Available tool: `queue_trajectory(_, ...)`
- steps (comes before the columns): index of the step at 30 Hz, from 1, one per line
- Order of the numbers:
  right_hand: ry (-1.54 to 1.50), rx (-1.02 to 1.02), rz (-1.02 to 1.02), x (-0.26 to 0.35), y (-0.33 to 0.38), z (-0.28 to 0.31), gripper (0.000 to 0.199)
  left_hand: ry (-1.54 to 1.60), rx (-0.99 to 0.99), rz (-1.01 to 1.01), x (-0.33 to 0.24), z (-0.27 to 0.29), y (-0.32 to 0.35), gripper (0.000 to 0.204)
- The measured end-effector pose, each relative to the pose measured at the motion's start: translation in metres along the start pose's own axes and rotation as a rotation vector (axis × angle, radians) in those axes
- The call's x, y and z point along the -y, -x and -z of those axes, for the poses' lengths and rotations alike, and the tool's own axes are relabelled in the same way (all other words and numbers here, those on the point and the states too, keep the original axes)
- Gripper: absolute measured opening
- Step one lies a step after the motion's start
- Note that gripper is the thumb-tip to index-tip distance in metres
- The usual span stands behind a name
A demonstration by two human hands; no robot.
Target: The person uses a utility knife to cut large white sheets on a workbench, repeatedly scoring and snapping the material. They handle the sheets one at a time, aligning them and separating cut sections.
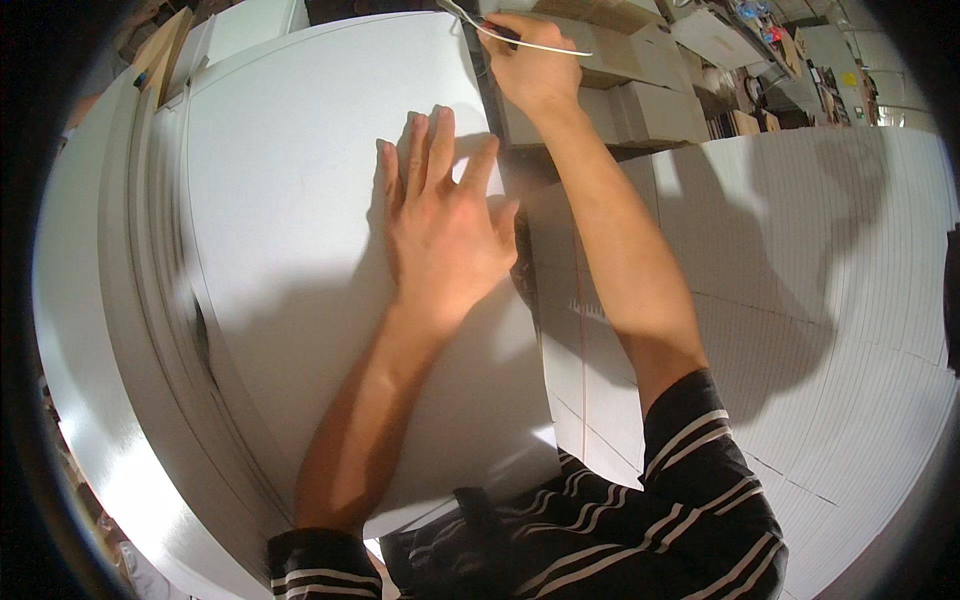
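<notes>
The left hand [445, 235] lies flat, fingers spread, pressing the white board [300, 250] so it cannot slide; the right hand [530, 65] pinches a thin tool [530, 42] at the board's far edge.

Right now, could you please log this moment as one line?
left hand: flat on white board | right hand: gripping thin tool at board's far edge | gridded mat underneath

The board [290, 230] is plain white; the surface [820, 300] is white with thin dark grid lines; the sleeves [700, 470] are black with white stripes.
</notes>
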State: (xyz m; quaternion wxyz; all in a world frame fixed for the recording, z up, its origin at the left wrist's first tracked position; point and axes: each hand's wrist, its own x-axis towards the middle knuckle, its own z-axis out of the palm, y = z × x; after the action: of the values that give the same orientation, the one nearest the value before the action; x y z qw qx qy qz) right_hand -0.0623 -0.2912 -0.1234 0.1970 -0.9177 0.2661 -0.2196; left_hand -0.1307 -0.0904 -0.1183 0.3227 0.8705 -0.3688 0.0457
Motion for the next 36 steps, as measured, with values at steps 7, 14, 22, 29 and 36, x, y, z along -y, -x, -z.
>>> queue_trajectory(7, -0.636, 0.359, -0.207, -0.019, 0.078, 0.044, 0.050, -0.011, 0.088, -0.041, 0.004, 0.009, -0.008, 0.096)
queue_trajectory(14, -0.913, 0.594, -0.463, -0.016, 0.146, 0.069, 0.030, 0.489, -0.020, 0.031, 0.047, 0.025, -0.018, 0.034)
queue_trajectory(22, -1.090, 0.550, -0.397, -0.016, 0.174, 0.064, 0.019, 0.673, -0.042, 0.059, 0.063, 0.020, 0.006, 0.027)
queue_trajectory(29, -0.998, 0.560, -0.266, -0.035, 0.220, 0.078, 0.023, 0.501, -0.064, 0.123, 0.043, 0.032, 0.033, 0.026)
queue_trajectory(36, -0.503, 0.321, 0.232, -0.057, 0.258, 0.124, 0.041, 0.271, 0.072, -0.121, 0.028, 0.031, 0.025, 0.052)
